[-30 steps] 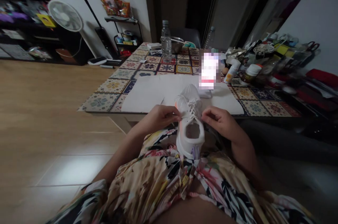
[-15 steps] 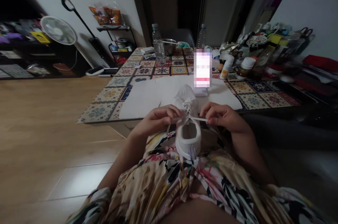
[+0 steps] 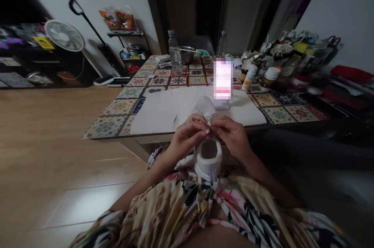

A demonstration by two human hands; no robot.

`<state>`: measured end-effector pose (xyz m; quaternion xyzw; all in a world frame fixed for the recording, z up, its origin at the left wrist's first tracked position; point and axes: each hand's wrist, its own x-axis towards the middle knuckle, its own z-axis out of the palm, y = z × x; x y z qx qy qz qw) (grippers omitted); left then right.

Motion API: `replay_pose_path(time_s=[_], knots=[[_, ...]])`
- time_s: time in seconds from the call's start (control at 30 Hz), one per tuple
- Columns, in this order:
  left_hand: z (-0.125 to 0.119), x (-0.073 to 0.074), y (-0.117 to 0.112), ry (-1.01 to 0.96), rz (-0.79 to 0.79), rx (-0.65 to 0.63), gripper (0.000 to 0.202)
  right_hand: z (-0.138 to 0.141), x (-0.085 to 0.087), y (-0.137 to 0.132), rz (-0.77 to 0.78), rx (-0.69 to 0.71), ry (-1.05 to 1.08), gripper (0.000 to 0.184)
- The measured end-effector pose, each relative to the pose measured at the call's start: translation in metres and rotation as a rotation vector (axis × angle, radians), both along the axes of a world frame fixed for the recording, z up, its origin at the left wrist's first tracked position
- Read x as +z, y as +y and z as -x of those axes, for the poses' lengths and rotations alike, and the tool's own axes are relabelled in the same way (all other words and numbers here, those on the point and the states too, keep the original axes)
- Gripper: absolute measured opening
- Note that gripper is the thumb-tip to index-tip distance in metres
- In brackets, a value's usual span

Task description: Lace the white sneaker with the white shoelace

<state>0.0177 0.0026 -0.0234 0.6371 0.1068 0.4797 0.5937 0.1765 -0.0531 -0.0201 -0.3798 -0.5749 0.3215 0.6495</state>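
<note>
Narrow pinch from the left hand (image 3: 185,137) and right hand (image 3: 230,137), meeting on a white lace (image 3: 208,124) just above a white sneaker (image 3: 208,168) propped against a floral dress (image 3: 187,201). Likely risks: lace slipping from a loose pinch, or the sneaker tipping below the grip, unsteadied by no hand.

Sneaker upper (image 3: 204,107): matt white knit cloth
Shoelace (image 3: 208,124): white woven cloth
Sheet (image 3: 154,111): matt white paper
Desk top (image 3: 105,127): smooth, faintly glossy
Bowl (image 3: 186,55): shiny metal
Bottle (image 3: 175,56): clear smooth plastic
Floor (image 3: 58,139): smooth wood, soft sheen
</note>
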Motion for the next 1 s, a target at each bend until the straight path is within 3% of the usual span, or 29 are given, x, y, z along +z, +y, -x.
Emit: replay_pose_path(time_s=[0.23,0.4,0.57,0.67,0.73,0.87,1.0], knots=[[-0.003,0.007,-0.003,0.024,0.215,-0.041,0.035,0.001,0.004,-0.007,-0.083,-0.064,-0.200,0.011],[-0.001,0.012,-0.008,0.117,0.103,0.114,0.021,0.001,0.010,-0.010,-0.129,-0.155,-0.335,0.011],[0.002,0.010,-0.007,0.205,-0.037,0.158,0.010,0.008,0.003,-0.009,-0.041,-0.128,-0.115,0.012],[0.002,0.009,-0.006,0.242,-0.055,0.164,0.008,0.009,0.000,-0.008,-0.040,-0.180,-0.046,0.011],[0.003,0.009,-0.005,0.231,-0.053,0.173,0.006,0.006,0.004,-0.010,-0.095,-0.203,-0.177,0.007],[0.004,0.009,-0.003,0.201,-0.045,0.194,0.007,-0.004,0.015,-0.014,-0.212,-0.187,-0.576,0.018],[0.006,0.009,-0.002,0.152,-0.107,0.241,0.007,-0.006,0.017,-0.015,-0.255,-0.209,-0.705,0.011]])
